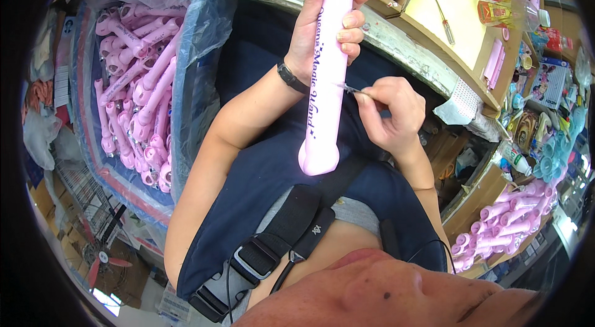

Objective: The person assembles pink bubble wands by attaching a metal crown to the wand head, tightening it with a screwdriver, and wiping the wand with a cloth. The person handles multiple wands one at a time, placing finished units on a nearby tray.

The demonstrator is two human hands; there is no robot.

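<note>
My left hand, a black band on its wrist, is wrapped around a pink plastic toy wand. Dark lettering runs along the wand's shaft, and its upper end passes out of the picture. The rounded lower end points toward my chest. From the right, my right hand pinches a small thin blade-like tool. The tool's pointed tip meets the edge of the shaft around its middle; whether it presses in I cannot tell. Most of the tool's handle is hidden by my fingers.
At left a blue crate lined with clear plastic holds many pink wand parts. A worn bench edge runs ahead of me. On yellow paper lies a screwdriver, near a clear bottle. More pink parts are piled at lower right.
</note>
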